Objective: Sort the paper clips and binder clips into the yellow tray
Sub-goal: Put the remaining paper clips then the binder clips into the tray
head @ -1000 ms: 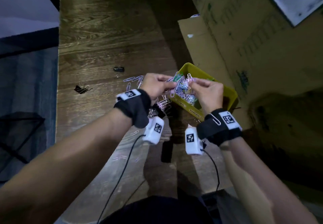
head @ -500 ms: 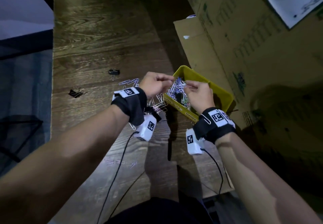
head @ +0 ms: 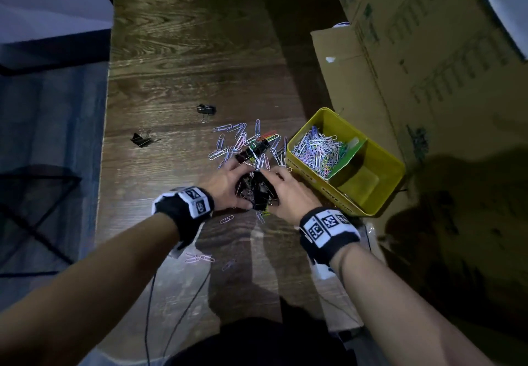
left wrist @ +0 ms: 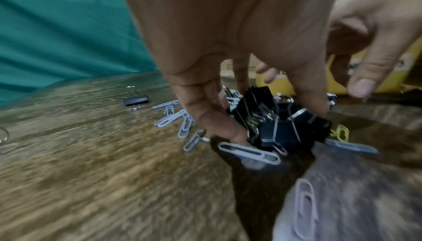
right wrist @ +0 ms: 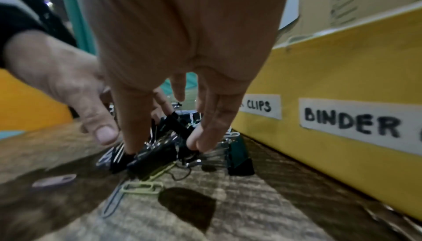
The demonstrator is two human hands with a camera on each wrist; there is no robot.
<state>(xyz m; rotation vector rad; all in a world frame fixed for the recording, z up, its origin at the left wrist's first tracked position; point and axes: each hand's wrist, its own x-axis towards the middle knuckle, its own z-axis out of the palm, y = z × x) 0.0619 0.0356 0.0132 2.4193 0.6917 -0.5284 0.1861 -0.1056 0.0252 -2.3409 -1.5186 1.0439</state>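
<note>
Gathering: we saw both hands cupped round a pile of black binder clips (head: 258,191) on the bench (head: 183,51), just left of the yellow tray (head: 383,183).
Left hand (head: 228,185): fingers (left wrist: 219,127) curled down onto the left side of the pile, tips touching clips; thumb at the near side.
Right hand (head: 288,194): fingers (right wrist: 205,136) curled onto the right side of the pile, thumb clear of it.
Tray: we noted a green divider (head: 347,155); far compartment held coloured paper clips (head: 317,148); near compartment looked bare. Labels on its side read "CLIPS" and "BINDER".
Loose paper clips (head: 243,140): scattered on the bench beyond the hands, a few nearer the wrists.
Stray binder clips: one (head: 206,109) far from the pile, another (head: 141,140) near the bench's left edge.
Cardboard boxes (head: 414,51): right of the tray.
</note>
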